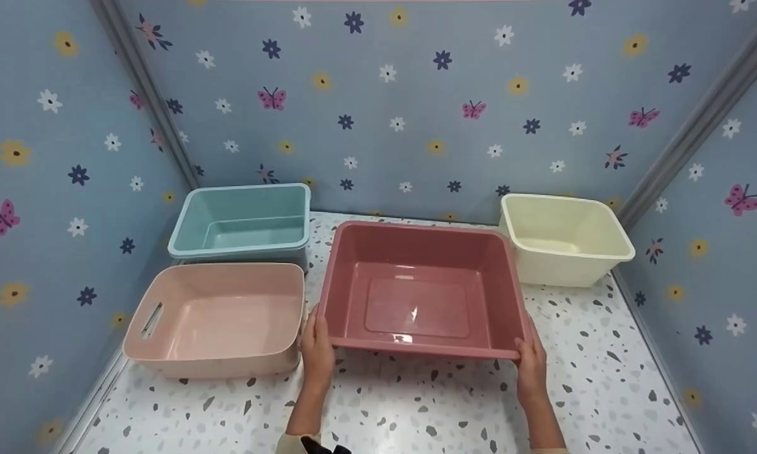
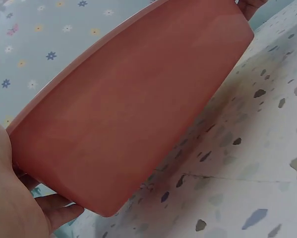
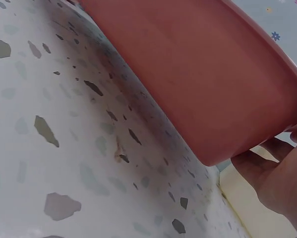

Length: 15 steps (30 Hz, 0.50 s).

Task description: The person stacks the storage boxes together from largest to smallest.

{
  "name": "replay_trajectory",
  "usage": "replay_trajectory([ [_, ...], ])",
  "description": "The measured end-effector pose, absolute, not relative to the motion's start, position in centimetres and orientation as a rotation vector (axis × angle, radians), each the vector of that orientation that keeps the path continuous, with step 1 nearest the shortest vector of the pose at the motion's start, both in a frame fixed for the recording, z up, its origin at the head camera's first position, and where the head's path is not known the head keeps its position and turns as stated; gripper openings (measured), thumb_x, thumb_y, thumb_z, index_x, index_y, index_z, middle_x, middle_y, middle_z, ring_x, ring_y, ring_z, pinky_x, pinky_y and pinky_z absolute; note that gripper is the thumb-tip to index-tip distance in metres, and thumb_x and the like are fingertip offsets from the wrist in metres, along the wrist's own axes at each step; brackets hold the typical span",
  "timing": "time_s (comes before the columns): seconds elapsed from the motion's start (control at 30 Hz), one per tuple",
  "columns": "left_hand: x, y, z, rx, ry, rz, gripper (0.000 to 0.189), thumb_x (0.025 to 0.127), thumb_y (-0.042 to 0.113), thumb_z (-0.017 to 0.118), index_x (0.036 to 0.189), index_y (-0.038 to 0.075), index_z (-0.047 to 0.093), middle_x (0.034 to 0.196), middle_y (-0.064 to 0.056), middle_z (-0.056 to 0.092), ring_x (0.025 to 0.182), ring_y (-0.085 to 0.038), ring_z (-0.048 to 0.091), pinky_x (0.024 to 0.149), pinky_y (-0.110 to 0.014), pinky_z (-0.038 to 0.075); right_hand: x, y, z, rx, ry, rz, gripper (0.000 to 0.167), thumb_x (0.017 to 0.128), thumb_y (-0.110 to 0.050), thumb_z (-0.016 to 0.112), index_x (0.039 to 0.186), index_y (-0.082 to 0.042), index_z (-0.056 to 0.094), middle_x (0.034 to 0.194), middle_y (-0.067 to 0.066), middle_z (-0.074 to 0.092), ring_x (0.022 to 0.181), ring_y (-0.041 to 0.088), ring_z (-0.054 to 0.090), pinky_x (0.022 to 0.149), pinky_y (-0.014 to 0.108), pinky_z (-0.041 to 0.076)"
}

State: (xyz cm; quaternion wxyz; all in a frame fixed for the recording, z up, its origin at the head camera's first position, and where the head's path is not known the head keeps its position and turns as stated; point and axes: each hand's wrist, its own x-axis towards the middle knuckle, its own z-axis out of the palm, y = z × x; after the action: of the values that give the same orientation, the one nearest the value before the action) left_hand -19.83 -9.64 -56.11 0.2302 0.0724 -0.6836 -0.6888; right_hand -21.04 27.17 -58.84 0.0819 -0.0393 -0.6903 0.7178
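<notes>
Both hands hold a rectangular dark pink plastic basin (image 1: 419, 296), its inside bare. At its near left corner, the left hand (image 1: 317, 350) grips the side; the left wrist view shows its fingers (image 2: 64, 210) along the basin's end near the bottom edge. The right hand (image 1: 532, 362) grips the near right corner with the thumb at the rim, and its fingers (image 3: 252, 163) reach under the end wall. In both wrist views the basin's bottom edge stands over the speckled surface, with a shadow beneath it.
A light pink basket (image 1: 214, 277) with a handle slot stands close to the left hand. Behind it sits a blue bin (image 1: 246, 249). A pale yellow bin (image 1: 561, 271) stands at the right back. Flowered walls enclose the speckled white tabletop (image 1: 416, 416).
</notes>
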Motion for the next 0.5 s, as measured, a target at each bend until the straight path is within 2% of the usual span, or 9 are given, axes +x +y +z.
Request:
replay_trajectory([
  [0.37, -20.1, -9.6, -57.0, 0.227, -1.938, -1.960, 0.042, 0.106, 0.010, 0.035, 0.143, -0.009, 0.038, 0.146, -0.025, 0.040, 0.136, -0.035, 0.035, 0.110, -0.045, 0.029, -21.1, 27.6, -60.1, -0.117, -2.054, 2.167, 0.055, 0.104, -0.011, 0.031, 0.157, -0.017, 0.017, 0.159, 0.007, 0.021, 0.139, 0.030, 0.030, 0.102, 0.031, 0.040],
  [0.5, -20.2, -9.6, -57.3, 0.226, -1.955, -1.963, 0.043, 0.106, 0.012, 0.035, 0.144, -0.009, 0.038, 0.146, -0.024, 0.041, 0.136, -0.035, 0.036, 0.110, -0.044, 0.029, -21.1, 27.7, -60.7, -0.127, -2.073, 2.163, 0.054, 0.105, -0.014, 0.031, 0.157, -0.016, 0.016, 0.159, 0.010, 0.020, 0.138, 0.032, 0.031, 0.100, 0.027, 0.041],
])
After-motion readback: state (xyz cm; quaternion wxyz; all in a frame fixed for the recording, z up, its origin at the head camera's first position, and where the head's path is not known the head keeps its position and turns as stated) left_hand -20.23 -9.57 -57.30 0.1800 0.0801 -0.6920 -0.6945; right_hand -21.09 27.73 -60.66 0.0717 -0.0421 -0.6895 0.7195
